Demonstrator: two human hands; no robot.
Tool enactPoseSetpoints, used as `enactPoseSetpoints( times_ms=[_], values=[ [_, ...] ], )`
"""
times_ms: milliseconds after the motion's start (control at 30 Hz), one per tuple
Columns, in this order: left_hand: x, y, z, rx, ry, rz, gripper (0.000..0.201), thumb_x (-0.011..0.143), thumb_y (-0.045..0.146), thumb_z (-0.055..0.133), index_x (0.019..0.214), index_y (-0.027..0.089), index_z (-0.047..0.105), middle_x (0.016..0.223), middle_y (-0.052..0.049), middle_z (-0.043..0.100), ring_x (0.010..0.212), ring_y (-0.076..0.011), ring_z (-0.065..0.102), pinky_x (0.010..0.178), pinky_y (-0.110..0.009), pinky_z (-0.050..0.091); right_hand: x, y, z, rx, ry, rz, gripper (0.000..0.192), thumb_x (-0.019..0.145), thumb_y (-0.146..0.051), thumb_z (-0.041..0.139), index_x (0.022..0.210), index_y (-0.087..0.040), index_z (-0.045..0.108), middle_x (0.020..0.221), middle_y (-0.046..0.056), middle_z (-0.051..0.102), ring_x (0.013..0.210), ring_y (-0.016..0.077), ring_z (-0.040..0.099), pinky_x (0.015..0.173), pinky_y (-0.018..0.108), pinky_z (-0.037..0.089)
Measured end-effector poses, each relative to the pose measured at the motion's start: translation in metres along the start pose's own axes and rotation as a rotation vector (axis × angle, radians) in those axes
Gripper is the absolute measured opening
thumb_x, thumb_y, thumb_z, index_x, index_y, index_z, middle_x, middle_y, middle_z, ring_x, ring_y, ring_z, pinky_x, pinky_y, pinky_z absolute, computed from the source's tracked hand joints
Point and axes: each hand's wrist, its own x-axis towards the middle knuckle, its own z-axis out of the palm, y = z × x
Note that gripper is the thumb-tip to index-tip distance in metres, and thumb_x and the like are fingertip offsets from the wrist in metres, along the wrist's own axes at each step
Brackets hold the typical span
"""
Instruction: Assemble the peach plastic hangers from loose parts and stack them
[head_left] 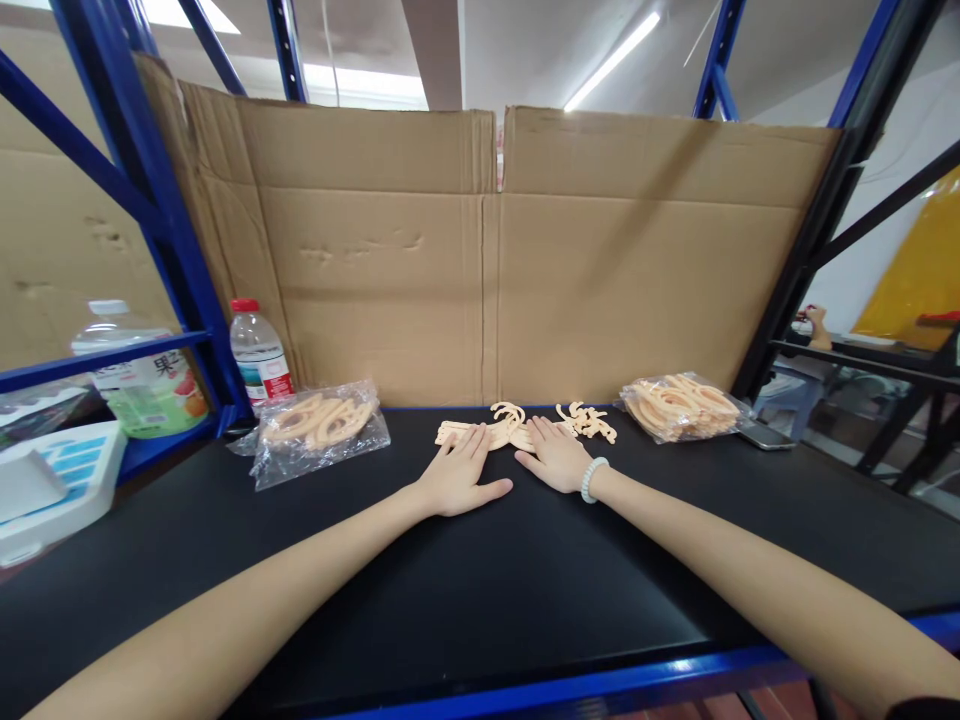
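Observation:
My left hand (461, 475) lies flat on the black tabletop, fingers stretched forward onto the left part of a row of pale wooden pieces (499, 435). To its right, my right hand (556, 455), with a pale beaded bracelet (592, 480) at the wrist, rests with its fingers extended over the right part of the same pieces. Both hands are open, and the fingers hide some of the wood. Curved wooden strips (508, 410) lie just behind, between the hands. A loose heap of small curvy wooden pieces (589, 420) sits beyond the right hand.
Clear plastic bags of wooden pieces lie at the left (322, 420) and right (679, 405). A phone (765, 436) is beside the right bag. A red-capped bottle (257, 350) stands near the blue rack post. Cardboard (375, 260) walls the back; at far right is part of another person (816, 325).

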Motion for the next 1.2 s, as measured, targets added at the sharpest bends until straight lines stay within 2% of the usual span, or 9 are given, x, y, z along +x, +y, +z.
enactPoseSetpoints(
  times_ms=[167, 300, 400, 467, 533, 667, 867, 1067, 1200],
  values=[
    [0.001, -0.003, 0.001, -0.012, 0.047, 0.015, 0.090, 0.085, 0.068, 0.034, 0.146, 0.002, 0.021, 0.154, -0.022, 0.012, 0.143, -0.0330, 0.010, 0.113, -0.054, 0.012, 0.000, 0.001, 0.000, 0.013, 0.037, 0.005, 0.075, 0.094, -0.054, 0.026, 0.143, 0.002, 0.030, 0.149, 0.021, 0.029, 0.140, 0.0331, 0.021, 0.113, 0.048, 0.020],
    [-0.008, 0.002, -0.001, -0.022, 0.292, 0.167, 0.064, 0.086, 0.044, 0.049, 0.138, 0.007, 0.038, 0.147, -0.020, 0.036, 0.139, -0.0314, 0.027, 0.113, -0.051, 0.020, -0.009, -0.005, -0.011, 0.003, 0.148, -0.060, 0.065, 0.093, -0.044, 0.038, 0.143, -0.003, 0.031, 0.150, 0.018, 0.030, 0.141, 0.0317, 0.016, 0.114, 0.051, 0.014],
    [-0.025, 0.017, -0.003, -0.080, 0.433, 0.425, 0.029, 0.088, 0.019, 0.042, 0.111, 0.017, 0.060, 0.112, -0.009, 0.067, 0.109, -0.0212, 0.059, 0.105, -0.042, 0.035, -0.028, -0.017, -0.022, 0.017, 0.320, -0.265, 0.041, 0.088, -0.024, 0.046, 0.126, -0.008, 0.050, 0.134, 0.017, 0.048, 0.131, 0.0307, 0.032, 0.109, 0.048, 0.023],
    [-0.036, 0.028, -0.003, -0.126, 0.376, 0.550, 0.020, 0.086, 0.017, 0.045, 0.094, 0.018, 0.063, 0.089, -0.006, 0.069, 0.085, -0.0180, 0.063, 0.086, -0.033, 0.047, -0.043, -0.026, -0.026, 0.083, 0.308, -0.401, 0.023, 0.087, -0.019, 0.046, 0.106, -0.013, 0.058, 0.113, 0.014, 0.057, 0.111, 0.0275, 0.047, 0.098, 0.044, 0.037],
    [-0.044, 0.037, -0.004, -0.150, 0.345, 0.610, 0.018, 0.086, 0.016, 0.044, 0.088, 0.018, 0.062, 0.083, -0.005, 0.068, 0.078, -0.0171, 0.062, 0.075, -0.029, 0.048, -0.055, -0.033, -0.027, 0.179, 0.226, -0.492, 0.016, 0.086, -0.015, 0.046, 0.097, -0.016, 0.057, 0.101, 0.010, 0.057, 0.096, 0.0231, 0.051, 0.088, 0.039, 0.043],
    [-0.046, 0.042, -0.005, -0.163, 0.349, 0.588, 0.017, 0.086, 0.015, 0.044, 0.082, 0.018, 0.060, 0.078, -0.005, 0.065, 0.073, -0.0169, 0.059, 0.070, -0.028, 0.047, -0.062, -0.036, -0.028, 0.356, 0.150, -0.527, 0.019, 0.082, -0.008, 0.047, 0.096, -0.018, 0.054, 0.097, 0.007, 0.055, 0.092, 0.0203, 0.050, 0.085, 0.036, 0.045],
    [-0.045, 0.038, -0.004, -0.163, 0.312, 0.528, 0.016, 0.084, 0.015, 0.046, 0.090, 0.018, 0.060, 0.086, -0.005, 0.066, 0.082, -0.0183, 0.059, 0.074, -0.029, 0.047, -0.062, -0.025, -0.036, 0.495, 0.064, -0.551, 0.023, 0.085, -0.010, 0.048, 0.105, -0.020, 0.057, 0.107, 0.007, 0.055, 0.103, 0.0192, 0.050, 0.093, 0.035, 0.044],
    [-0.047, 0.038, -0.003, -0.177, 0.272, 0.509, 0.016, 0.084, 0.016, 0.047, 0.094, 0.018, 0.060, 0.092, -0.006, 0.065, 0.088, -0.0192, 0.059, 0.078, -0.030, 0.047, -0.066, -0.017, -0.039, 0.437, 0.040, -0.554, 0.027, 0.089, -0.016, 0.049, 0.113, -0.020, 0.058, 0.114, 0.008, 0.056, 0.110, 0.0204, 0.051, 0.097, 0.036, 0.045],
    [-0.046, 0.038, -0.004, -0.168, 0.251, 0.445, 0.018, 0.084, 0.017, 0.048, 0.099, 0.018, 0.059, 0.098, -0.006, 0.066, 0.093, -0.0203, 0.059, 0.082, -0.033, 0.047, -0.064, -0.008, -0.036, 0.258, 0.133, -0.402, 0.031, 0.088, -0.021, 0.049, 0.118, -0.016, 0.057, 0.112, 0.012, 0.058, 0.108, 0.0253, 0.052, 0.095, 0.043, 0.046]
  ],
)
